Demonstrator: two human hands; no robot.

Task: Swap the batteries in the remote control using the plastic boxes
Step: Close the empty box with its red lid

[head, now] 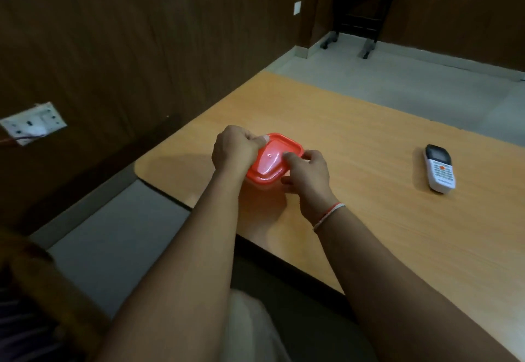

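Note:
A small plastic box with a red lid [272,160] sits on the wooden table [355,123], near its left front corner. My left hand [235,151] grips the lid's far left corner with curled fingers. My right hand [308,175] holds the box's near right side, thumb against the wall and fingertips on the lid. The box's body is mostly hidden by my hands. A white remote control [439,168] with a dark screen lies face up on the table, well to the right of both hands. No batteries show.
The table's rounded left edge and dark front edge lie close to the box. A wood-panelled wall with a white socket plate [32,124] runs along the left. A dark stand [362,12] sits on the floor at the far wall.

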